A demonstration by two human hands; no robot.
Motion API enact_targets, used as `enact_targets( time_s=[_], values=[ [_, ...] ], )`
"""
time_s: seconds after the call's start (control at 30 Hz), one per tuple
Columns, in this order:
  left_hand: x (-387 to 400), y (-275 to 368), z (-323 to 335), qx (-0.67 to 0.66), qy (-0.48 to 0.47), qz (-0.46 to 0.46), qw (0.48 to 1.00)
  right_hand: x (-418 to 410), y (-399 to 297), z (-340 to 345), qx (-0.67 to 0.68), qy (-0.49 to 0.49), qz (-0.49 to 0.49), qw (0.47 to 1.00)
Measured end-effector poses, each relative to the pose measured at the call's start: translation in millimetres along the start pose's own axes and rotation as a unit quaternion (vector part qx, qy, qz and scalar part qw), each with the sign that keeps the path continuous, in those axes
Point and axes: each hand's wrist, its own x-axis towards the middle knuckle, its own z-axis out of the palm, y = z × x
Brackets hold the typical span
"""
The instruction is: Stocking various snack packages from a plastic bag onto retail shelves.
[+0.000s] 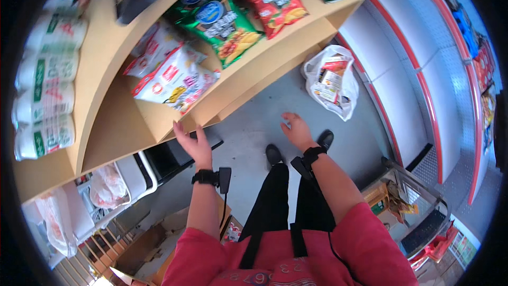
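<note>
My left hand (194, 147) is raised with spread fingers and nothing in it, just below the front edge of a wooden shelf (238, 77). White snack bags (174, 79) lie on the shelf near its fingertips, apart from them as far as I can see. Beside them stand a green snack bag (222, 26) and a red snack bag (274, 2). My right hand (295, 129) hangs over the floor, fingers loosely bent and apart, holding nothing. Beyond it, a white plastic bag (333, 81) with packaged goods inside stands on the floor.
Wrapped cans (47, 91) stand at the far left. White shelving with red edges (412, 59) runs along the right. A wire-and-plastic basket cart (420, 206) is at the lower right, an opened cardboard box (147, 242) at the lower left. A black item lies under the wooden shelf.
</note>
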Motion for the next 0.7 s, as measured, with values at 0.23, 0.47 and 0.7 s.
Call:
enact_targets(
  time_s=[0.23, 0.47, 0.7],
  values=[
    [-93.8, -23.5, 35.7, 0.099, -0.179, -0.019, 0.979, -73.7, 149.2, -65.6, -0.142, -0.076, 0.22, 0.962],
    [-169.6, -36.6, 77.2, 0.15, -0.456, -0.085, 0.873, -110.6, 185.5, -102.3, -0.077, -0.06, 0.297, 0.95],
    [-176.6, 28.4, 132.0, 0.181, -0.553, -0.095, 0.808, -114.3, 207.0, -132.9, -0.026, -0.075, 0.329, 0.941]
  ],
)
